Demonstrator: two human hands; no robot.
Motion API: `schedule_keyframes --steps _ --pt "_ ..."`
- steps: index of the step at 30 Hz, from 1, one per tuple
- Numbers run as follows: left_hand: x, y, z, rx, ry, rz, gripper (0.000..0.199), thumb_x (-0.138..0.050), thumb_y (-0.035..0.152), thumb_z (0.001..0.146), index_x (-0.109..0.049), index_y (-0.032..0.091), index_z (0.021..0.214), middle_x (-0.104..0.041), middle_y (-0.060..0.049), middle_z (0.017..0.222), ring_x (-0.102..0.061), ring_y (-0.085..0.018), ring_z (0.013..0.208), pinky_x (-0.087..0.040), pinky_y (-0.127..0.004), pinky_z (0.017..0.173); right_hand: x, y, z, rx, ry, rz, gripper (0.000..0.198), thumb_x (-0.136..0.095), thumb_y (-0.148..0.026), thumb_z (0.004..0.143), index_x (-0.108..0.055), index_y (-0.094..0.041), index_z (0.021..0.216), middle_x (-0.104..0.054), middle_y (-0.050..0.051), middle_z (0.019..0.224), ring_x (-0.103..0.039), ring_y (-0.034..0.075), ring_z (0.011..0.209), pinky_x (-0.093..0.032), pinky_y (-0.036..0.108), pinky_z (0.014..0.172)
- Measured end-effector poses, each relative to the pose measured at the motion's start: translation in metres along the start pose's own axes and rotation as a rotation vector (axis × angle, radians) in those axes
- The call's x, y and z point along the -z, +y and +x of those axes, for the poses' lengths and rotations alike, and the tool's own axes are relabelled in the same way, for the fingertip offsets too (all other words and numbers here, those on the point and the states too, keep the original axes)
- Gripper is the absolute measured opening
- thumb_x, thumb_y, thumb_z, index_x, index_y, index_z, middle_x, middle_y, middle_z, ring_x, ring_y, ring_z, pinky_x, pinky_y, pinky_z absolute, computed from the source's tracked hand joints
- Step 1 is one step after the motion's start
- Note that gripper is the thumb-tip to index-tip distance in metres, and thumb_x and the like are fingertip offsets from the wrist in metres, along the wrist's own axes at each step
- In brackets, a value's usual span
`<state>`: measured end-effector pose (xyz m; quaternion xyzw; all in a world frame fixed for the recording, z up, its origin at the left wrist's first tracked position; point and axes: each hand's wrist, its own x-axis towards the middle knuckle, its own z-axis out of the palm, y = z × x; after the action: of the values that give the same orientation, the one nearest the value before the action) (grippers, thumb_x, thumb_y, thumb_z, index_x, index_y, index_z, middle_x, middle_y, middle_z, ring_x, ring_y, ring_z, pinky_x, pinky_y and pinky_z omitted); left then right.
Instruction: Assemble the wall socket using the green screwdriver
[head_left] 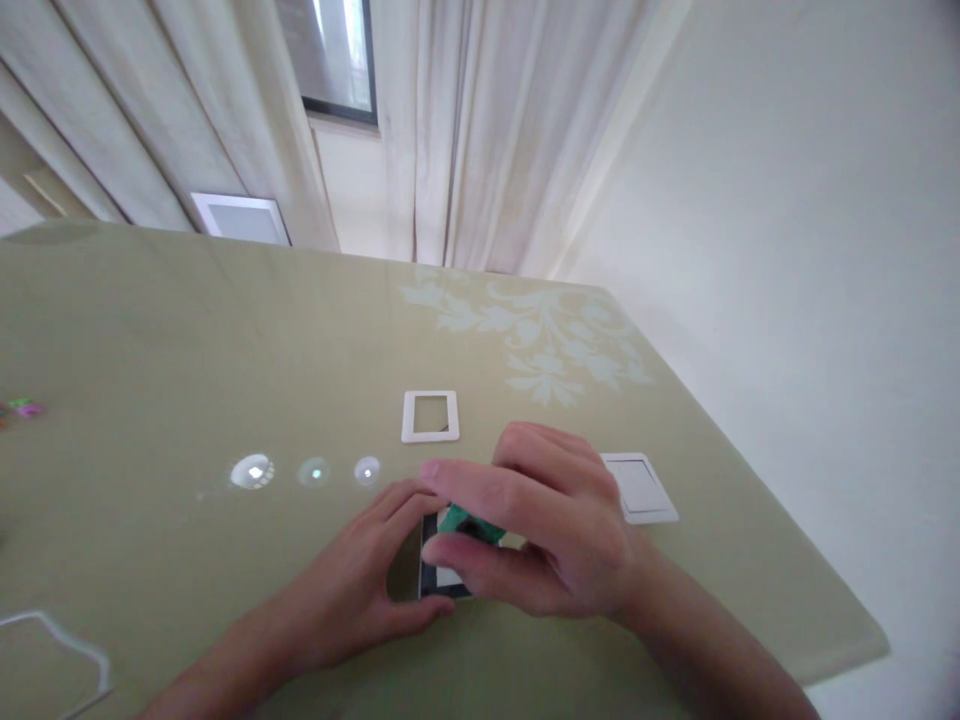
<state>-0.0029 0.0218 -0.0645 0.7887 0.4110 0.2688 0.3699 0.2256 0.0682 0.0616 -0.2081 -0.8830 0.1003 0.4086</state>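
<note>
Presently on record, item by item.

Left hand point(367, 580): lies on the table point(187, 330), fingers curved, fingertips resting against the left edge of a small dark-rimmed square piece point(441, 580); thumb along the piece's near side. Whether it grips or merely steadies cannot be told.

Right hand point(544, 535): directly above the same piece, forefinger and thumb closed in a pinch on a small green part point(469, 523); remaining fingers curled behind.

Green part: held between the right forefinger and thumb, just over the dark-rimmed piece; touching it or not cannot be told.

Dark-rimmed square piece: flat on the table near the front edge, centre of view, pale inner face, mostly covered by both hands.

White square frame point(430, 416): open middle, flat on the table, beyond the hands, apart from them.

White square plate point(640, 487): flat, just right of the right hand, near the table's right edge.

Table: olive cloth with a pale floral print point(540, 345) toward the far right corner; three bright light reflections point(315, 472) in a row left of the hands.

Clear curved outline point(60, 640): near left corner, nature unclear.

Background: pale curtains point(465, 130), a window point(337, 55), white wall point(810, 250).
</note>
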Motion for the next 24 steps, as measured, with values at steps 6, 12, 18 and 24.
schedule_keyframes --steps 6,12,18,24 --pt "0.0002 -0.0016 -0.0006 0.0 -0.021 -0.002 0.069 -0.083 0.03 0.089 -0.051 0.042 0.149 -0.066 0.0 0.148 -0.065 -0.032 0.137 -0.057 -0.047 0.117 0.0081 -0.0031 0.0044 -0.062 -0.112 0.153 0.04 -0.049 -0.023 0.113 -0.066 -0.015 0.148 -0.076 0.009 0.113 -0.072 0.017 0.095 -0.063 0.032 0.087" --pt "0.0008 -0.0025 -0.0008 -0.008 -0.03 -0.012 0.072 -0.086 0.034 0.087 -0.049 0.044 0.148 -0.062 0.0 0.152 -0.061 -0.036 0.142 -0.056 -0.051 0.118 0.0102 -0.001 0.0034 -0.017 -0.064 0.011 0.042 -0.056 -0.042 0.114 -0.071 -0.013 0.14 -0.075 0.007 0.097 -0.071 0.019 0.088 -0.06 0.033 0.08" --pt "0.0004 -0.0016 -0.0002 -0.009 -0.006 0.012 0.07 -0.085 0.034 0.088 -0.051 0.043 0.148 -0.065 -0.001 0.147 -0.065 -0.035 0.135 -0.058 -0.051 0.115 0.0085 -0.0013 0.003 0.03 -0.038 -0.038 0.027 -0.065 -0.039 0.111 -0.075 -0.019 0.126 -0.072 0.0 0.08 -0.066 0.014 0.069 -0.054 0.028 0.067" --pt "0.0009 -0.0021 0.0 -0.008 -0.026 -0.002 0.067 -0.085 0.032 0.086 -0.055 0.042 0.146 -0.065 0.0 0.149 -0.064 -0.034 0.138 -0.057 -0.048 0.116 0.0095 -0.004 0.0034 0.016 -0.117 0.036 0.041 -0.049 -0.024 0.111 -0.062 -0.013 0.148 -0.079 0.013 0.124 -0.076 0.02 0.107 -0.062 0.035 0.091"
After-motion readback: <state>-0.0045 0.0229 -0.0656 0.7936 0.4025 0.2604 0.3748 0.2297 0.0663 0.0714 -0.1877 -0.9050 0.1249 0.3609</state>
